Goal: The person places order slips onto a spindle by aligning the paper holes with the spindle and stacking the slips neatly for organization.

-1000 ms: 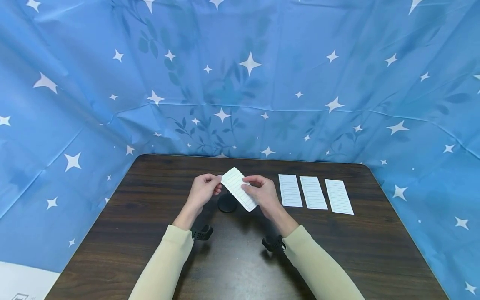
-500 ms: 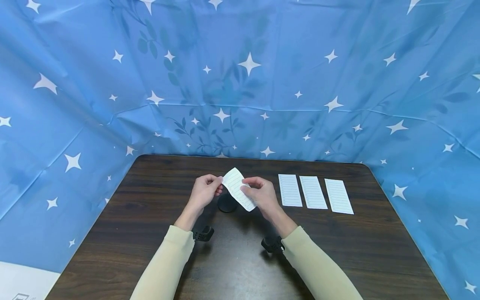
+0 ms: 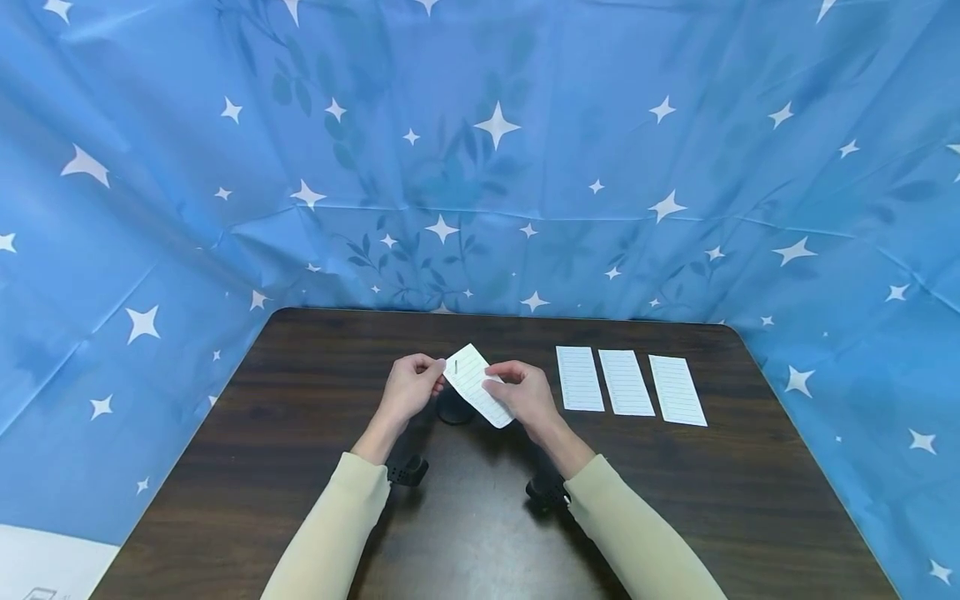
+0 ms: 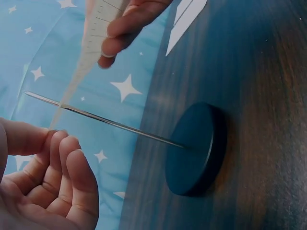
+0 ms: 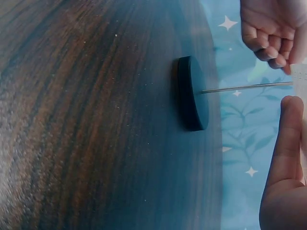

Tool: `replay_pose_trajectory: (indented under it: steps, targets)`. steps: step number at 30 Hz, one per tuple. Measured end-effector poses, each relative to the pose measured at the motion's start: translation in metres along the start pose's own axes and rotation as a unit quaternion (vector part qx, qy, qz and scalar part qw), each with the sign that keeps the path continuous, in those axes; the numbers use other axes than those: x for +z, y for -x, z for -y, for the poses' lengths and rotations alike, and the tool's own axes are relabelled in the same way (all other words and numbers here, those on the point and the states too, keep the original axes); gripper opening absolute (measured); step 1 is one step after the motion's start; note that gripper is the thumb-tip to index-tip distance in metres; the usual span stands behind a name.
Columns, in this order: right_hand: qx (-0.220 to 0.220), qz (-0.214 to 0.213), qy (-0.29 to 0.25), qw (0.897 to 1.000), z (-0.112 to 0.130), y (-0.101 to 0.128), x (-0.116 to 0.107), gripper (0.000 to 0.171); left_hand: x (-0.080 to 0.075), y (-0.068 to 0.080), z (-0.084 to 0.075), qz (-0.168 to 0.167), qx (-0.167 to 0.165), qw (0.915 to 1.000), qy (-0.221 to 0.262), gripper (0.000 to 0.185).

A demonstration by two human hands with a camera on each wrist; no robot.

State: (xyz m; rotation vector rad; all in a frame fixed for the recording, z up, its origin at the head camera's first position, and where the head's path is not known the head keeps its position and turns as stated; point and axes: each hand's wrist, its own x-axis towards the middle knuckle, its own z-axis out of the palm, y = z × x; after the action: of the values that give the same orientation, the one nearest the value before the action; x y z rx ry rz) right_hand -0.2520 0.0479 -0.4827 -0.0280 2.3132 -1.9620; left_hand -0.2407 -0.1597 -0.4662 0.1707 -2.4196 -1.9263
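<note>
Lined paper slip (image 3: pixel 477 385) held over the spike stand's round black base (image 3: pixel 454 410), near worktop (image 3: pixel 315 467) centre. Left hand (image 3: pixel 411 387) pinches the slip's upper-left corner, right hand (image 3: pixel 525 392) pinches its lower right edge; long axis runs diagonally between the two grips. Thin metal spike (image 4: pixel 103 120) pokes through the slip near the left grip, so the left hand is nearer the spike. Three more slips (image 3: pixel 626 383) lie flat to the right, well apart.
</note>
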Motion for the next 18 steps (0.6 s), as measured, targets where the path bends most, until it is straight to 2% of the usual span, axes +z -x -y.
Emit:
replay_pose_trajectory:
  steps: [8,14,18]
  targets:
    - [0.009,0.01,0.023,1.0,-0.002,-0.001,0.002,0.014,0.0,-0.001,0.012,-0.004,-0.02,0.9986,-0.049,0.022]
    - [0.025,0.008,0.061,0.998,-0.006,-0.001,0.003,0.012,0.0,-0.002,0.019,0.005,-0.018,0.9976,-0.067,0.022]
    - [0.018,0.012,0.082,0.996,-0.01,-0.002,0.004,0.013,0.0,-0.002,0.022,0.011,-0.016,0.9957,-0.091,0.023]
